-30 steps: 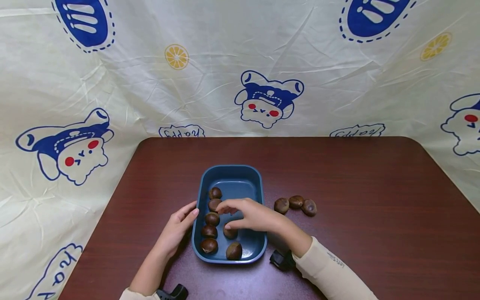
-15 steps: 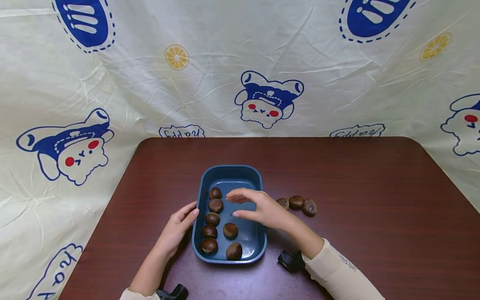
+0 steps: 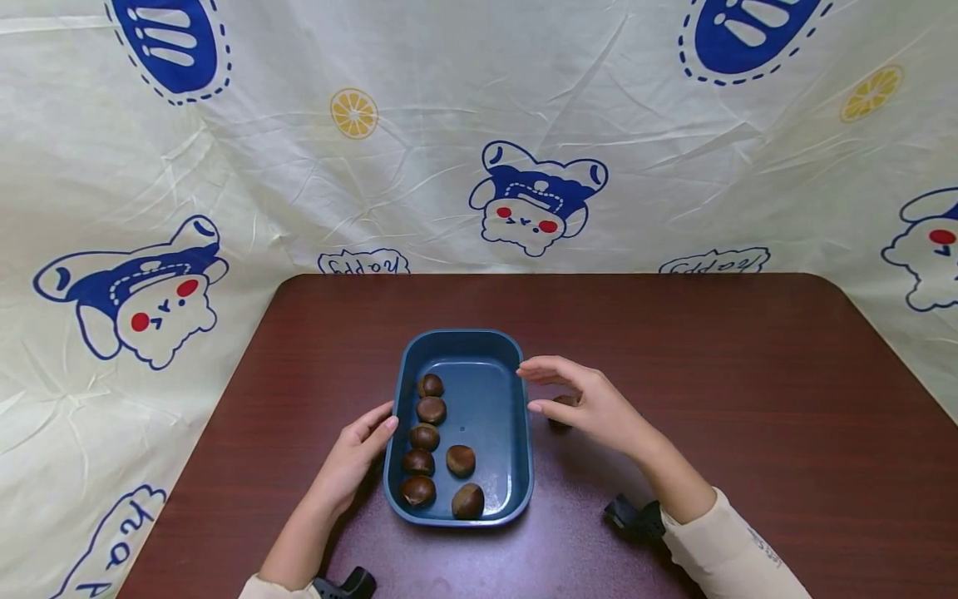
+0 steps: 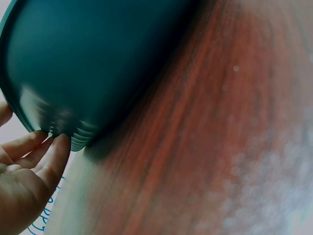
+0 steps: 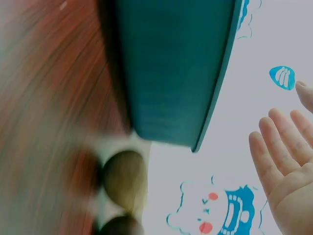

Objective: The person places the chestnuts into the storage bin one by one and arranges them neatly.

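A blue tray (image 3: 494,399) stands on the table with several brown chestnuts in it. Five or so would be a guess at order; I see a column of chestnuts (image 3: 424,437) along its left side and two more (image 3: 460,460) near the front middle. My left hand (image 3: 352,457) holds the tray's left rim, thumb at the edge, fingers against the outer wall. My right hand (image 3: 599,403) is just right of the tray, fingers spread, nothing between them. Beneath it a chestnut (image 3: 561,420) on the table partly shows; blurred chestnuts (image 5: 124,178) appear in the right wrist view.
The dark red-brown table (image 3: 711,349) extends around the tray. A white patterned cloth (image 3: 419,191) hangs behind and beside it. Black wrist devices (image 3: 634,520) sit at both cuffs.
My right hand has moved right, out from over the tray to above the loose chestnuts, hiding most of them. The left hand and the tray have stayed put.
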`<move>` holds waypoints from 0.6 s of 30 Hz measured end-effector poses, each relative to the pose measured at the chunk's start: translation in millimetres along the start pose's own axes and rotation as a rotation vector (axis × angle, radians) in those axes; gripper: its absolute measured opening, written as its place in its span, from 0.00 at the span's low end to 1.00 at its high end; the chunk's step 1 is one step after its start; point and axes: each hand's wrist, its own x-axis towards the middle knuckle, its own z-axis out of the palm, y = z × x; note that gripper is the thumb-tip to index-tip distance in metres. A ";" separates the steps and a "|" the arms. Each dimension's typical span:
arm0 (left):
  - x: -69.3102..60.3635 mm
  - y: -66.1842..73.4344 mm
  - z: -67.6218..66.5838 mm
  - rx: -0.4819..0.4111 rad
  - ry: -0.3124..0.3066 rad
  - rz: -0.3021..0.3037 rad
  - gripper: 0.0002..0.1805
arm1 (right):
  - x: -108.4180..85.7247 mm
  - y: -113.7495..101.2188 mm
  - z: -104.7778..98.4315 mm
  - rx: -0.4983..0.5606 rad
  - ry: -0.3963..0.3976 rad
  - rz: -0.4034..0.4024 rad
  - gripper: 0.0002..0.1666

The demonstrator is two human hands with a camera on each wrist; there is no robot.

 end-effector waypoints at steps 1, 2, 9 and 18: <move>0.0 -0.1 0.0 0.001 0.001 0.000 0.25 | -2.7 1.5 -3.6 -0.006 0.010 0.007 0.27; -0.1 -0.1 0.0 0.001 0.001 0.000 0.25 | -5.3 2.9 -6.9 -0.011 0.019 0.014 0.27; -0.3 0.0 0.2 -0.002 -0.002 -0.002 0.25 | -23.8 18.5 -27.5 -0.050 0.062 0.034 0.26; -0.7 0.4 -0.3 0.000 -0.002 -0.004 0.25 | -38.3 25.4 -46.5 -0.164 0.065 0.135 0.24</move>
